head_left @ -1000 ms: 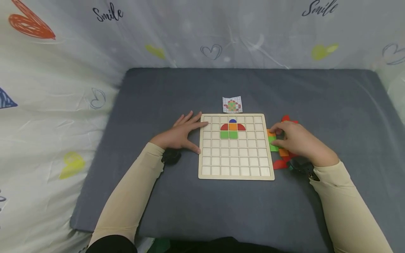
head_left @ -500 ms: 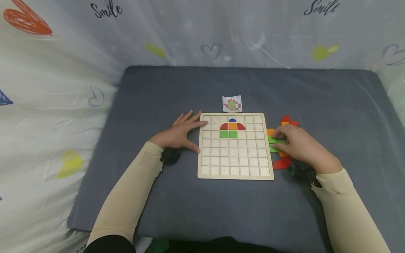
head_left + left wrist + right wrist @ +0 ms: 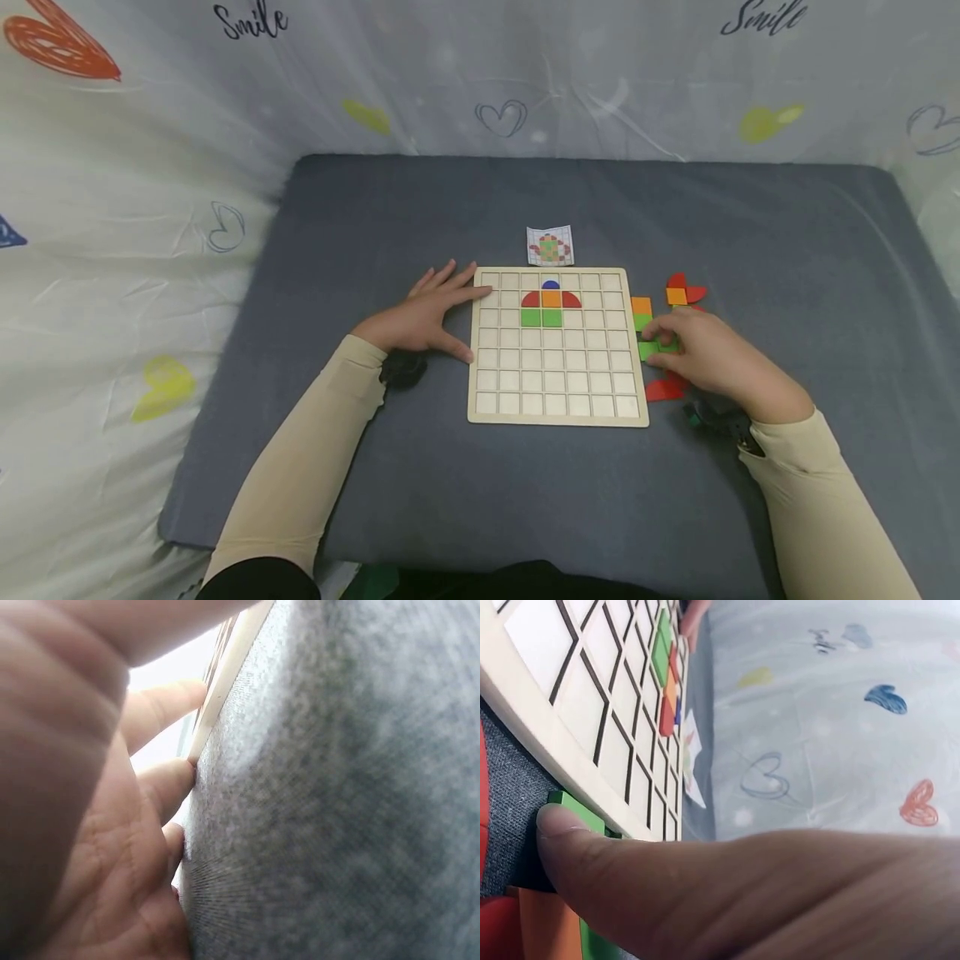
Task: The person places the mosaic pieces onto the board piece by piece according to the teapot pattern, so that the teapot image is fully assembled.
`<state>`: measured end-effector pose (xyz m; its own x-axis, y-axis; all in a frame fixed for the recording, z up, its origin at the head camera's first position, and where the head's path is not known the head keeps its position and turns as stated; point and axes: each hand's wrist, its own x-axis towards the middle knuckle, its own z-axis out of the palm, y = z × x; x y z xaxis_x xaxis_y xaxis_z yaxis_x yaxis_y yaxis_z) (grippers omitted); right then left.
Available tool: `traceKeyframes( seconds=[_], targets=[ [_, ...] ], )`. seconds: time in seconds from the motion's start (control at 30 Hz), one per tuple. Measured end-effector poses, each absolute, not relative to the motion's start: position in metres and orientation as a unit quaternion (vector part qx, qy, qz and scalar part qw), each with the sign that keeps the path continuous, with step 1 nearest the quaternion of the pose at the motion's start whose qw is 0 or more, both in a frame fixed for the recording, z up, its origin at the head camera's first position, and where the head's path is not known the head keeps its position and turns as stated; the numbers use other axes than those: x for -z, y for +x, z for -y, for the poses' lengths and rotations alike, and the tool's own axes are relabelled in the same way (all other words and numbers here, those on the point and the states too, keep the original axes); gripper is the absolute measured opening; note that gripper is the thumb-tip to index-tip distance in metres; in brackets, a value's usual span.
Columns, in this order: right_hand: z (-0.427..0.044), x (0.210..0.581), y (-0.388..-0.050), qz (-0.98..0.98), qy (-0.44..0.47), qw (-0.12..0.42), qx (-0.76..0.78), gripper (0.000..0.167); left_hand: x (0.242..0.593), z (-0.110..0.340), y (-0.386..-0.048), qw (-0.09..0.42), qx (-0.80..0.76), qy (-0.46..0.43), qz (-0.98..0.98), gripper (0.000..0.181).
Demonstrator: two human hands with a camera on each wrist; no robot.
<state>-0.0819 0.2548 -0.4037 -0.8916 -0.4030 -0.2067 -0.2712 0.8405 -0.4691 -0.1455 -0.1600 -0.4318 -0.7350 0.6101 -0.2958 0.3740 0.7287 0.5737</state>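
Observation:
My left hand [image 3: 420,317] spreads its fingers along the left edge of a wooden grid board [image 3: 558,420], forefinger over the rim and thumb against the side. On the board sit a blue half-round tile [image 3: 551,285], an orange square tile [image 3: 551,299], two red quarter-round tiles [image 3: 571,300] and two green square tiles [image 3: 552,317]. Beyond the board's right edge, my right hand [image 3: 712,358] pinches at loose green square tiles with curled fingers. In the right wrist view the thumb [image 3: 559,822] touches a green tile [image 3: 581,810] beside the board; the other fingertips are hidden there.
A small printed pattern card [image 3: 550,247] lies just behind the board. Loose tiles surround the right hand: an orange square [image 3: 641,306], red pieces [image 3: 663,390] nearer me and red pieces [image 3: 696,294] farther back. A patterned curtain [image 3: 570,75] hangs behind the grey table [image 3: 390,208].
My right hand has drawn slightly towards me, with green tiles shifting along and a gap opening between them. More orange and red tiles now show behind it. The left hand stays on the board.

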Motion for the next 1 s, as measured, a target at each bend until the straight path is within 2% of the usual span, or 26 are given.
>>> traceKeyframes(
  seconds=[0.23, 0.5, 0.8, 1.0],
  targets=[
    [-0.253, 0.403, -0.084, -0.949, -0.175, 0.148, 0.217, 0.019, 0.432, 0.16, -0.145, 0.241, -0.247, 0.275, -0.897, 0.113],
    [-0.255, 0.393, -0.092, -0.937, -0.159, 0.203, 0.234, 0.012, 0.434, 0.159, -0.141, 0.241, -0.251, 0.274, -0.896, 0.112],
    [-0.245, 0.382, -0.109, -0.94, -0.183, 0.162, 0.238, 0.015, 0.433, 0.159, -0.144, 0.239, -0.25, 0.275, -0.897, 0.112],
    [-0.221, 0.381, -0.121, -0.933, -0.205, 0.152, 0.252, 0.011, 0.432, 0.16, -0.145, 0.237, -0.251, 0.277, -0.897, 0.113]
  ],
)
